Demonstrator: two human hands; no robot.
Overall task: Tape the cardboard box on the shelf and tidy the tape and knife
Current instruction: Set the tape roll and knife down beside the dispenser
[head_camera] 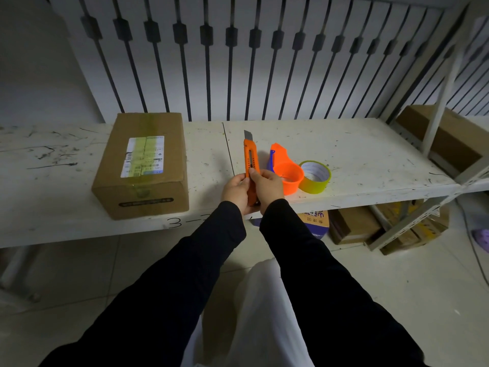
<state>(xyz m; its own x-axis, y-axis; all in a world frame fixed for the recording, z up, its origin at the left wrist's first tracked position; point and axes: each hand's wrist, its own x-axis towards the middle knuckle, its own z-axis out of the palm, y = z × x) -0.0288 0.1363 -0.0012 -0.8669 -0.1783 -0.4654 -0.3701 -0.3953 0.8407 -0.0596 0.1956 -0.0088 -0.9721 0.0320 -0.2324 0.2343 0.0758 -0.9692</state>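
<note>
Found knife (250, 160) upright over shelf (370, 154) edge, blade out, pinched low by left hand (236, 191) and right hand (267, 187); light, rigid, sharp-tipped, best gripped by handle; box (143, 165) taped, tape (315, 176) alongside.

Both my hands grip orange knife (250, 165) over front edge of white shelf (370, 144). Left hand (236, 191) wraps lower handle, right hand (267, 187) beside it, thumb on slider. Blade tip out, pointing away from me. Cardboard box (143, 165) sits at left on shelf, flaps closed, yellowish tape strip along top. Right of knife: orange tape dispenser (287, 170), touching yellow tape roll (315, 176). Black sleeves cover my arms.
</note>
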